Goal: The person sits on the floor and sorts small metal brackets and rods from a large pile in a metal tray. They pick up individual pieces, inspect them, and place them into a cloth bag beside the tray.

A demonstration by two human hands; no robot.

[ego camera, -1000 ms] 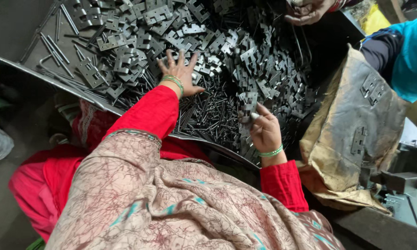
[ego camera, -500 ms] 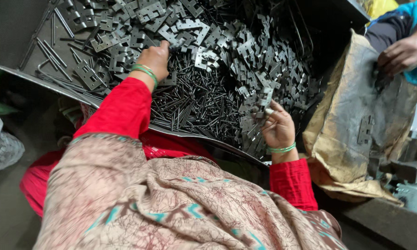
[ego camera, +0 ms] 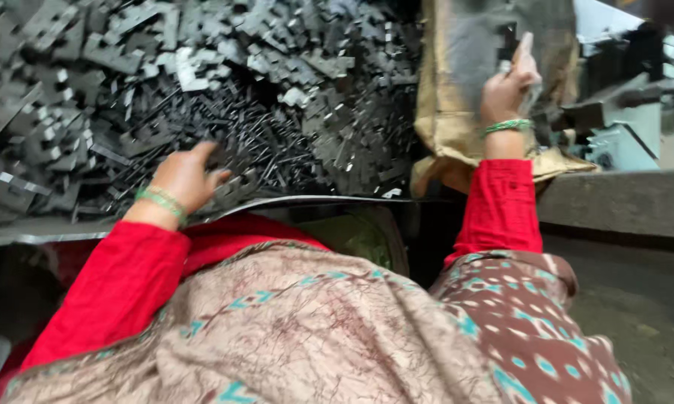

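Left hand [ego camera: 184,176] is lying loosely open on the heap of dark stamped metal pieces [ego camera: 277,97] in the tray [ego camera: 292,202]; right hand [ego camera: 505,86] is pinching pale pieces at the brown sack [ego camera: 457,112]. Sharp edges are risking cuts; pieces are liable to drop beside the sack

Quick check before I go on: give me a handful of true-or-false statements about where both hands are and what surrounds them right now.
1. The left hand rests on the heap of dark metal stampings. True.
2. The right hand is buried in the same heap. False: it is raised at the brown sack, to the right of the heap.
3. Each wrist wears a green bangle. True.
4. Both sleeves are blue. False: both sleeves are red.
5. The right hand holds a small pale piece at its fingertips. True, though blur hides what it is.
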